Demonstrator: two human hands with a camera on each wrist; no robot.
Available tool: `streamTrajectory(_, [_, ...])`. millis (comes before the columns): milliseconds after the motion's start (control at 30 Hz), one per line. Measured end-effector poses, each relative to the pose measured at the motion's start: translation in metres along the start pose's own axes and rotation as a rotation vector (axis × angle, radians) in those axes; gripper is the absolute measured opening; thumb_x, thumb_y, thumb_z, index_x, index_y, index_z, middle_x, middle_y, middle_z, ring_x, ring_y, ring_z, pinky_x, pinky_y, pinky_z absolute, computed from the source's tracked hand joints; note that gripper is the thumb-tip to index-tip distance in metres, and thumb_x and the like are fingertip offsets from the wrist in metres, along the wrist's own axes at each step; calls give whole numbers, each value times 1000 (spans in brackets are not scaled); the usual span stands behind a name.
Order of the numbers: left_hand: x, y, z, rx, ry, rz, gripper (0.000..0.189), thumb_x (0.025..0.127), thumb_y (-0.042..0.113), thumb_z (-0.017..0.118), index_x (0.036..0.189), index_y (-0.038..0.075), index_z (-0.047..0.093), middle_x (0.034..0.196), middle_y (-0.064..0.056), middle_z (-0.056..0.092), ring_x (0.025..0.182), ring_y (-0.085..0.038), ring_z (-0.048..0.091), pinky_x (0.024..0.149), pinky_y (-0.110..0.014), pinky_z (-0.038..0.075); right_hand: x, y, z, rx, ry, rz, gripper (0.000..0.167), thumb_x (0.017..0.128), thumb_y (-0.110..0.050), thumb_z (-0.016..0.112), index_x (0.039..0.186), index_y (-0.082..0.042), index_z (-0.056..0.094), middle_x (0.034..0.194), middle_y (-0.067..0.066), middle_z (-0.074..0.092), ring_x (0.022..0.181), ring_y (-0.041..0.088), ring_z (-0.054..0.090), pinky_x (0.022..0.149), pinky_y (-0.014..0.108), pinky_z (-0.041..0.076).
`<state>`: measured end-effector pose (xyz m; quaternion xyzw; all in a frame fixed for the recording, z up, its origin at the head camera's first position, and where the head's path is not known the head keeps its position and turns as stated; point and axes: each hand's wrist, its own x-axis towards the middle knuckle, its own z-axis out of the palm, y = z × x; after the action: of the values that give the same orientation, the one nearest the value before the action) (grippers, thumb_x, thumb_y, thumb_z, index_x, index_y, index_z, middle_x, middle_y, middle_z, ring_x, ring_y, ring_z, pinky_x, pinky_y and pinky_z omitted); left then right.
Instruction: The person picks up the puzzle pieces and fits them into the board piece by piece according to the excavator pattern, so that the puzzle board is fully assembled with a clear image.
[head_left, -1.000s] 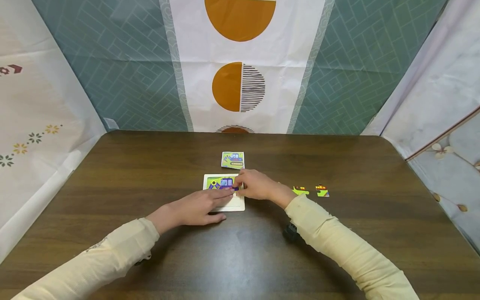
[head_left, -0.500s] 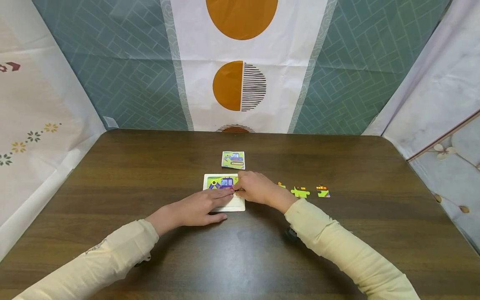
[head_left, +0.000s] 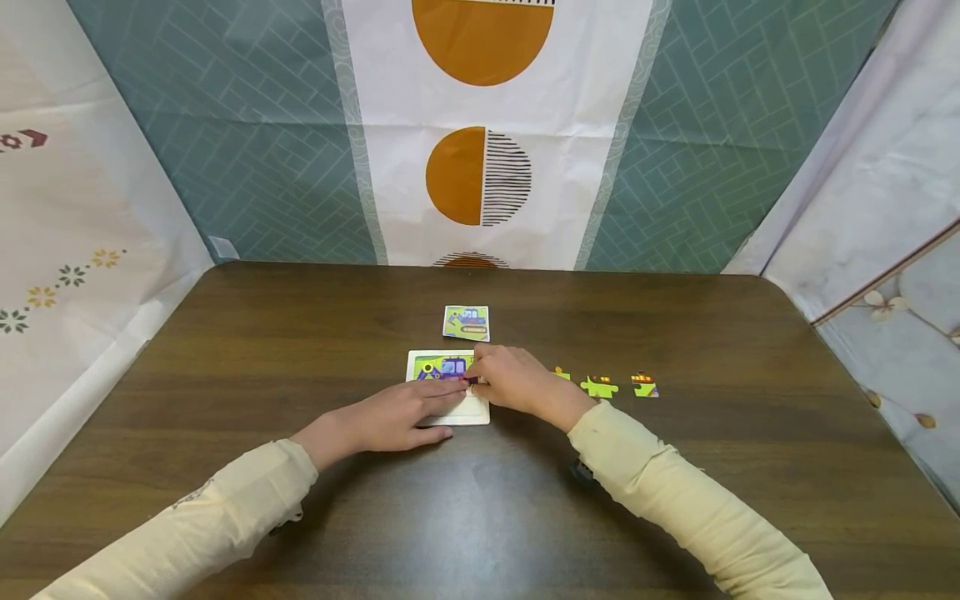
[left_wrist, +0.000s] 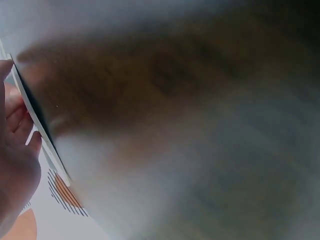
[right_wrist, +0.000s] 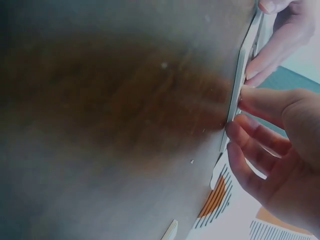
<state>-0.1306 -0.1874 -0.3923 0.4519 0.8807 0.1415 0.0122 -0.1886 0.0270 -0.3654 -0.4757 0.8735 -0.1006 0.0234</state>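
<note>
A white-framed puzzle tray (head_left: 471, 410) lies at mid-table, its upper part filled with a green picture of a purple digger (head_left: 444, 367). My left hand (head_left: 397, 415) rests over its lower left, fingers straight and the thumb spread near the bottom edge. At the tray's right side, my right hand (head_left: 517, 379) pinches a puzzle piece, largely hidden by the fingers, against the picture. In the right wrist view, the thumb and fingers of the right hand (right_wrist: 295, 155) meet at the tray's edge.
Loose green puzzle pieces lie right of the tray: one (head_left: 561, 374) by the right wrist, another (head_left: 599, 387), and a third (head_left: 645, 385) farther right. A picture card (head_left: 466, 322) of the digger sits behind the tray. Patterned cloths surround the brown table (head_left: 300, 333).
My right hand has shifted slightly downward at the tray's right side, and the loose piece beside its wrist has come into sight. The left hand stays where it was.
</note>
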Motion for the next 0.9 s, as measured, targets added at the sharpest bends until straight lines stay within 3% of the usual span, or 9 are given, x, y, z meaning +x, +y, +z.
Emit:
streamTrajectory(200, [2,-1,1,-12,-9,-1,54,96,27,61,138,-4,50,146,-15,44,136,-27,39,108,-41,33,0,3,-2,70,-45,36,20,87,-13,72,106,-7,75,94,3,62,80,17,61,68,30,51])
streamTrajectory(467, [-1,-1,-1,-16,-4,-5,54,95,26,61,137,-5,50,145,-17,44,135,-28,40,107,-42,35,0,4,-3,151,-68,64,24,87,-12,73,111,-6,74,97,4,62,78,15,59,66,26,49])
streamTrajectory(900, [-2,-1,0,-24,-22,-44,55,96,29,60,140,-2,49,148,-13,42,136,-26,38,107,-42,35,-6,13,-4,189,-93,82,27,87,-9,73,113,-2,72,98,6,61,80,15,57,69,22,48])
